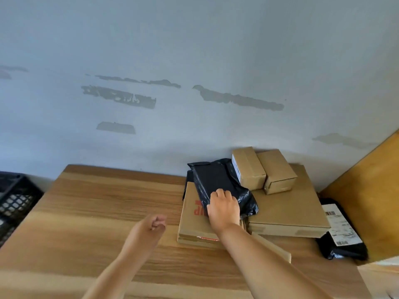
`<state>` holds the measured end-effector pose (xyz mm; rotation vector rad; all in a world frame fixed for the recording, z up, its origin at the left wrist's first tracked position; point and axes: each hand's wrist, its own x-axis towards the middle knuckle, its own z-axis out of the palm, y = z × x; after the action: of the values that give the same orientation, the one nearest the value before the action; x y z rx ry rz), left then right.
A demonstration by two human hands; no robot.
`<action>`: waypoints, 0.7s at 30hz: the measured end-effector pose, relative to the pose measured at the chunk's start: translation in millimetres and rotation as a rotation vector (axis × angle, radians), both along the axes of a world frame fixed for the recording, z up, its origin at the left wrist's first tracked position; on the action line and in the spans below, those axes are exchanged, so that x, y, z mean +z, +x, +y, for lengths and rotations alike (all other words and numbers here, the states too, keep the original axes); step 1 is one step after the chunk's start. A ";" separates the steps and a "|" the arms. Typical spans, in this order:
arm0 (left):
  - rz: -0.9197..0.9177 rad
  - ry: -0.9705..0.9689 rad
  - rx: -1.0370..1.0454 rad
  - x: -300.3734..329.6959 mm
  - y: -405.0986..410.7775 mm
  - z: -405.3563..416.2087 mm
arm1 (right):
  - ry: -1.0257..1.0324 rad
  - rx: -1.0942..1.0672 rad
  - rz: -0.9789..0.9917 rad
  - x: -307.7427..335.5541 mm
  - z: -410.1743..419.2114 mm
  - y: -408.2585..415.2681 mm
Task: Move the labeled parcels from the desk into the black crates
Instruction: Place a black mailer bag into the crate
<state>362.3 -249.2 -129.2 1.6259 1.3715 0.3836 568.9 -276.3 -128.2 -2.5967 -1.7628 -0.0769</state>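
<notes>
In the head view, the right hand [224, 209] has its grip on the near end of a black poly mailer [218, 182], fingers curled over the crinkled film. The left hand [154, 225] hangs above the bare wooden counter [97, 212], loosely curled and grasping nothing.

The mailer lies across a flat cardboard box with red print [193, 221], on the side of that box away from the person. Right of this box sits a wider flat carton [289, 209]; two small brown boxes [262, 171] stand on it at the wall side. A second black mailer with a white label [341, 231] lies further right again. The black lattice crate [15, 199] is far left of the printed box, off the counter's edge.

The film looks slick and slack, so a pinch at one end may let the contents sag or slip. The mailer seems to touch the nearest small box, though that is hard to judge; dragging it could nudge that box.
</notes>
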 end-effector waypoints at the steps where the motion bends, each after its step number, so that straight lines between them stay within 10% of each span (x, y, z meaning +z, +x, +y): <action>1: 0.004 -0.002 0.021 -1.9 -2.7 -1.1 | 0.032 0.004 -0.009 -4.7 -0.1 2.4; 21: 0.033 -0.114 -0.090 -16.3 10.6 0.4 | 0.505 0.296 0.127 -27.2 -47.0 -59.4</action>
<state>372.9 -248.8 -145.5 1.5990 1.3160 0.2221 509.4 -323.2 -155.4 -1.9368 -1.7768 -0.3038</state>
